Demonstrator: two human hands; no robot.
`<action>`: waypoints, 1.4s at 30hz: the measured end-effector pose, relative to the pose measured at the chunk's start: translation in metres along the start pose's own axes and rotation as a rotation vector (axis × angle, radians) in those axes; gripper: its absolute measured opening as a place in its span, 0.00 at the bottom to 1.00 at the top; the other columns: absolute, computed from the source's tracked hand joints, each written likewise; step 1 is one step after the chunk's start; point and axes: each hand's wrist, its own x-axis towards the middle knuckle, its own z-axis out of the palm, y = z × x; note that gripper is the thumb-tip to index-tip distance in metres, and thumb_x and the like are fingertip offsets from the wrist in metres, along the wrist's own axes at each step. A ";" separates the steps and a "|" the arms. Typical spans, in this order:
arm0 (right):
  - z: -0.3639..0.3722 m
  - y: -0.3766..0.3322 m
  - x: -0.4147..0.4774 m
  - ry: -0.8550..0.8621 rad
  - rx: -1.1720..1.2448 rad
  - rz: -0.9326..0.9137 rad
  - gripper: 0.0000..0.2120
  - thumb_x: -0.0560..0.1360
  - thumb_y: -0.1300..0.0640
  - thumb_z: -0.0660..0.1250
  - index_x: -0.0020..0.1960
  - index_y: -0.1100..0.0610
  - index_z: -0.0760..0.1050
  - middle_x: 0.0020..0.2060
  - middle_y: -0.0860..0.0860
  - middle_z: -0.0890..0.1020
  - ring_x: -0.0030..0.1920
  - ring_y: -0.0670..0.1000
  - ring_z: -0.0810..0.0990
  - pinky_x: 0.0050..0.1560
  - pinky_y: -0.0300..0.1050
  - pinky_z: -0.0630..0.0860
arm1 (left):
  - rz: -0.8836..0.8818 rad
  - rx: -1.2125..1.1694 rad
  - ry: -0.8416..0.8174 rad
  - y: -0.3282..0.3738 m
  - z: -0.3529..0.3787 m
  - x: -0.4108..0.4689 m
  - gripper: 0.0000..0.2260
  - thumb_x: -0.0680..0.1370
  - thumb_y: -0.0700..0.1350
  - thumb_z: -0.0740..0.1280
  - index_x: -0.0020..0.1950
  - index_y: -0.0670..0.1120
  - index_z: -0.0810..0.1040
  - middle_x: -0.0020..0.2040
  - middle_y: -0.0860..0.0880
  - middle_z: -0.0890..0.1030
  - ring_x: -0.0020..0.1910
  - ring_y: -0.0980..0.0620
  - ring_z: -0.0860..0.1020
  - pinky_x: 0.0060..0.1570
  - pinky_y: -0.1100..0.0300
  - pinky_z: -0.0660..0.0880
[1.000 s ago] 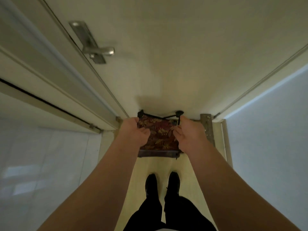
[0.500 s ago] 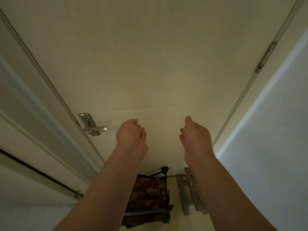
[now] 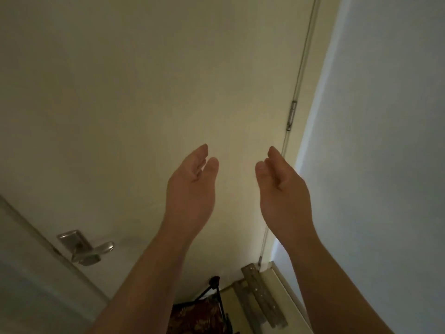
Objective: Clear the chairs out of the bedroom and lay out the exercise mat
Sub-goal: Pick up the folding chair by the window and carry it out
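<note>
door frame (image 3: 21,256): far left, pale, runs diagonally down to the bottom edge.
door handle (image 3: 92,251): silver lever on a silver plate, low on the left of the door, just beside the frame. Lever points right.
door (image 3: 144,80): cream panel that fills most of our view, lit dim and yellowish.
left hand (image 3: 192,186): raised in front of the door, palm turned in toward the other hand. Fingers are straight and together, thumb alongside. Grip released, nothing in it. We cannot tell whether the fingertips touch the door.
chair (image 3: 199,314): at the bottom edge, low between the 2 forearms and well apart from both hands. It has dark red leaf-pattern fabric and a thin black frame topped by a round black knob. We read it as standing at the foot of the door. Its left part is hidden behind the left forearm.
right hand (image 3: 283,189): level with the left hand and mirroring it, palm inward, fingers straight. Grip released, nothing in it.
metal strips (image 3: 262,295): 2 grey strips with small holes, low down just right of the chair, near the door's lower right corner.
hinge (image 3: 292,115): small silver barrel on the door's right edge, above the right hand.
wall (image 3: 385,141): pale grey-blue, takes up the whole right side.
</note>
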 end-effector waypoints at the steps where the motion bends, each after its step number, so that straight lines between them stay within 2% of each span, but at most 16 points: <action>1: -0.004 0.000 -0.005 0.009 -0.062 -0.017 0.27 0.82 0.44 0.57 0.79 0.44 0.57 0.74 0.41 0.68 0.69 0.36 0.67 0.60 0.23 0.59 | 0.042 0.040 -0.040 0.003 0.001 -0.002 0.19 0.81 0.48 0.65 0.72 0.52 0.73 0.68 0.57 0.76 0.65 0.63 0.74 0.68 0.64 0.69; 4: -0.016 0.001 -0.023 0.065 -0.274 -0.033 0.28 0.83 0.46 0.58 0.80 0.44 0.54 0.77 0.41 0.63 0.74 0.43 0.66 0.69 0.35 0.59 | 0.193 0.199 -0.160 0.010 0.006 -0.012 0.21 0.82 0.49 0.64 0.75 0.57 0.68 0.72 0.58 0.72 0.69 0.60 0.71 0.70 0.58 0.68; 7: -0.036 0.004 -0.048 0.187 -0.490 0.009 0.29 0.83 0.47 0.57 0.81 0.47 0.51 0.78 0.41 0.56 0.77 0.44 0.60 0.69 0.36 0.51 | 0.385 0.328 -0.335 0.016 0.015 -0.024 0.22 0.82 0.48 0.62 0.76 0.57 0.65 0.74 0.60 0.68 0.71 0.62 0.66 0.72 0.58 0.65; 12: -0.092 0.007 -0.100 0.409 -0.644 0.186 0.31 0.82 0.46 0.59 0.81 0.45 0.51 0.78 0.39 0.54 0.75 0.45 0.64 0.68 0.37 0.57 | 0.618 0.402 -0.634 0.032 0.060 -0.053 0.22 0.82 0.50 0.61 0.77 0.54 0.64 0.76 0.58 0.65 0.75 0.59 0.63 0.73 0.58 0.62; 14: -0.110 0.005 -0.116 0.446 -0.687 0.238 0.31 0.82 0.47 0.59 0.81 0.45 0.50 0.78 0.39 0.53 0.74 0.45 0.66 0.69 0.39 0.60 | 0.670 0.412 -0.719 0.037 0.076 -0.067 0.23 0.82 0.51 0.59 0.78 0.56 0.62 0.77 0.59 0.62 0.76 0.59 0.62 0.73 0.57 0.61; 18: -0.166 0.004 -0.174 0.589 -0.804 0.372 0.31 0.82 0.48 0.60 0.81 0.47 0.50 0.79 0.41 0.53 0.75 0.45 0.66 0.69 0.38 0.59 | 0.825 0.336 -0.903 0.059 0.126 -0.123 0.23 0.83 0.50 0.61 0.78 0.55 0.62 0.78 0.58 0.62 0.76 0.57 0.62 0.70 0.62 0.58; 24: -0.239 0.000 -0.268 0.825 -0.844 0.512 0.30 0.82 0.51 0.62 0.80 0.50 0.54 0.79 0.43 0.56 0.76 0.44 0.61 0.71 0.38 0.57 | 1.029 0.165 -1.114 0.104 0.173 -0.226 0.23 0.82 0.47 0.62 0.77 0.52 0.65 0.77 0.55 0.65 0.75 0.56 0.64 0.73 0.55 0.65; 28: -0.292 -0.006 -0.351 1.004 -0.861 0.591 0.30 0.82 0.51 0.62 0.81 0.50 0.54 0.79 0.43 0.57 0.76 0.45 0.62 0.73 0.41 0.60 | 1.132 0.051 -1.242 0.142 0.196 -0.321 0.22 0.82 0.47 0.62 0.77 0.51 0.65 0.76 0.54 0.66 0.75 0.56 0.65 0.73 0.56 0.65; 31: -0.311 -0.006 -0.379 1.061 -0.891 0.625 0.30 0.82 0.52 0.63 0.80 0.51 0.55 0.79 0.44 0.58 0.77 0.46 0.61 0.73 0.42 0.60 | 1.173 0.006 -1.265 0.154 0.207 -0.353 0.22 0.82 0.47 0.62 0.77 0.50 0.66 0.76 0.53 0.67 0.75 0.55 0.65 0.73 0.58 0.64; 36: -0.387 -0.017 -0.510 1.250 -0.924 0.716 0.30 0.82 0.53 0.63 0.80 0.52 0.55 0.78 0.46 0.59 0.77 0.47 0.61 0.72 0.41 0.58 | 1.289 -0.127 -1.377 0.210 0.220 -0.508 0.22 0.82 0.46 0.63 0.76 0.49 0.68 0.75 0.51 0.69 0.74 0.54 0.67 0.72 0.59 0.64; 42: -0.454 -0.031 -0.643 1.416 -0.972 0.824 0.29 0.82 0.54 0.62 0.80 0.54 0.56 0.78 0.47 0.61 0.77 0.46 0.60 0.74 0.39 0.57 | 1.373 -0.258 -1.463 0.257 0.231 -0.658 0.21 0.81 0.45 0.65 0.74 0.47 0.71 0.73 0.49 0.72 0.72 0.53 0.70 0.67 0.65 0.61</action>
